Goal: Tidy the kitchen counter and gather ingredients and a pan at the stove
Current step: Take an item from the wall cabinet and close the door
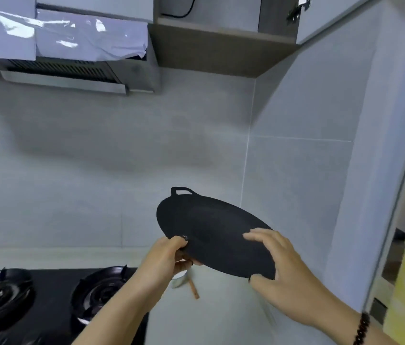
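A flat round black pan [204, 227] with a small loop handle at its far edge is held tilted in the air above the grey counter, to the right of the stove. My left hand [164, 260] grips its near left rim, fingers curled round the edge. My right hand [281, 265] holds its right rim, fingers spread over the top face and thumb beneath. The black gas stove [54, 305] with two burners lies at the lower left.
A brown wooden stick-like handle [194, 291] and a small white object lie on the grey counter [221, 314] under the pan. A range hood [67, 75] hangs at the upper left, a wall cabinet above. A grey tiled wall corner stands behind; a tall panel edge runs down the right.
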`<state>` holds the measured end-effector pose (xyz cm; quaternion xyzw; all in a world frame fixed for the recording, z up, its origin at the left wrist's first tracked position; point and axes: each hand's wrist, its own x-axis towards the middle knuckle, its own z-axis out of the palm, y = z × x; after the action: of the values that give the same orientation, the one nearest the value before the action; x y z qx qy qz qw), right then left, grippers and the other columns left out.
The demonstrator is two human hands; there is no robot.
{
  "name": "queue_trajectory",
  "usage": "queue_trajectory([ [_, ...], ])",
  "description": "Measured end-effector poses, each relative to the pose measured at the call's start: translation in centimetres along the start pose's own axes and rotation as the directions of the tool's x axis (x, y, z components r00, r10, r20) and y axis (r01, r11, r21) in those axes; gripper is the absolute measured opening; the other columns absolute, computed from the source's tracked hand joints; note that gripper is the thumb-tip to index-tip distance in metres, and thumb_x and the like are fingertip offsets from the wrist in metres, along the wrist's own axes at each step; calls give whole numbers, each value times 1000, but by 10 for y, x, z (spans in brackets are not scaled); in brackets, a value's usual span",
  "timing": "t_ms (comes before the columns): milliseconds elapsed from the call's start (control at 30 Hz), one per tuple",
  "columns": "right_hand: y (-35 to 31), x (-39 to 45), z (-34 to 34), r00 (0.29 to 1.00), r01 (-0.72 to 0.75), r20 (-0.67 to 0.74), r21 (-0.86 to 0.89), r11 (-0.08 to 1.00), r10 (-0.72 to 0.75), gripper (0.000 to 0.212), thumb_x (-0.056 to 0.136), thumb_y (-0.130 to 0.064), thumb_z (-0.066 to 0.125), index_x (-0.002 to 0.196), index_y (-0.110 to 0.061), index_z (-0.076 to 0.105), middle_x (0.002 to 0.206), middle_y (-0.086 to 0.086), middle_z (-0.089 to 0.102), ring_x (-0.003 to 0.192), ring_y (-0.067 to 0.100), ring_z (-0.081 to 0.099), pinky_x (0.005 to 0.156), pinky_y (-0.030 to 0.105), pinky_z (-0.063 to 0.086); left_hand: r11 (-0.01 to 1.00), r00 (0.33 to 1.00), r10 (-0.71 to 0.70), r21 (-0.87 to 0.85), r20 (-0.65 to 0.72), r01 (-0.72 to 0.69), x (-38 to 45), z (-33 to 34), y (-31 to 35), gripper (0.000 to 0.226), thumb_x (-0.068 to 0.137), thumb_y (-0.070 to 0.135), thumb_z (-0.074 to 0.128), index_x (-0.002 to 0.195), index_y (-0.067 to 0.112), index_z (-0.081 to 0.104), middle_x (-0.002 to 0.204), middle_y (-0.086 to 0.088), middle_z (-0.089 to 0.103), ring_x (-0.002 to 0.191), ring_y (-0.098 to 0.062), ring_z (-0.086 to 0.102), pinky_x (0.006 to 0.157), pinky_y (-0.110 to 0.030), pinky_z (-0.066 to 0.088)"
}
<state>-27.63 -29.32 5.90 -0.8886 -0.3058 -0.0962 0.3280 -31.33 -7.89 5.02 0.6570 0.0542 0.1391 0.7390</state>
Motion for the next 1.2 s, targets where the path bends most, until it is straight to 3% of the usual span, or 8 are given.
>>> queue_trajectory([
  [133, 57, -12, 23, 937, -350, 96, 215, 912, 337, 42, 90, -22, 57, 130, -27, 45, 134, -13, 35, 118, 7, 38, 73, 11, 48, 996, 997, -81, 27, -15, 81, -18, 10, -61, 38, 100, 7, 35, 86, 11, 70, 70, -1, 70, 62, -8, 63, 71, -29, 47],
  [233, 101, -15, 52, 824, -563, 213, 221, 796, 524, 42, 94, -31, 55, 131, -13, 47, 132, 1, 41, 107, 15, 51, 50, 9, 42, 990, 989, -140, 12, -41, 141, -30, 19, -100, 31, 100, 8, 36, 96, 11, 67, 77, 0, 70, 68, -10, 62, 70, -27, 48],
  [300, 125, -19, 69, 780, -625, 238, 245, 741, 578, 15, 96, -29, 52, 99, -14, 52, 105, 2, 50, 82, 11, 56, 42, 8, 38, 983, 983, -181, 28, -42, 182, -36, 23, -125, 32, 100, 8, 35, 95, 11, 67, 78, 0, 69, 70, -11, 61, 71, -27, 48],
  [367, 146, -19, 82, 744, -667, 223, 276, 692, 629, 24, 96, -26, 52, 75, -16, 45, 80, 0, 48, 61, 10, 56, 43, 14, 38, 975, 977, -211, 58, -43, 213, -37, 24, -143, 32, 100, 8, 35, 94, 11, 66, 78, 0, 69, 72, -10, 61, 73, -28, 48],
  [500, 182, -21, 110, 591, -789, 266, 390, 475, 762, 21, 92, -20, 60, 91, 1, 58, 84, 14, 63, 78, 31, 62, 68, 35, 51, 953, 958, -285, 91, -35, 287, -38, 24, -175, 30, 101, 10, 35, 101, 12, 65, 80, 4, 70, 73, -8, 62, 79, -29, 48],
  [633, 206, -31, 137, 419, -848, 477, 509, 147, 773, 10, 89, -4, 64, 94, 4, 59, 83, 18, 62, 69, 33, 60, 61, 39, 51, 930, 938, -345, 123, -37, 347, -42, 19, -200, 27, 102, 15, 36, 108, 19, 63, 93, 4, 75, 81, -9, 66, 85, -32, 49],
  [867, 233, -30, 188, 401, -855, 392, 484, 185, 828, 12, 84, -3, 70, 81, 8, 65, 80, 20, 68, 74, 35, 65, 77, 51, 57, 873, 877, -475, 89, -67, 480, -39, -3, -246, 29, 104, 23, 35, 121, 17, 59, 110, 0, 73, 104, -16, 68, 97, -37, 50],
  [1200, 248, -6, 244, 425, -830, 378, 525, 188, 823, 8, 88, -12, 67, 83, -7, 71, 81, 13, 73, 79, 32, 70, 79, 49, 58, 837, 832, -540, 22, -123, 547, -3, -32, -284, 28, 104, 22, 36, 115, 15, 61, 105, -1, 74, 103, -20, 69, 98, -40, 50],
])
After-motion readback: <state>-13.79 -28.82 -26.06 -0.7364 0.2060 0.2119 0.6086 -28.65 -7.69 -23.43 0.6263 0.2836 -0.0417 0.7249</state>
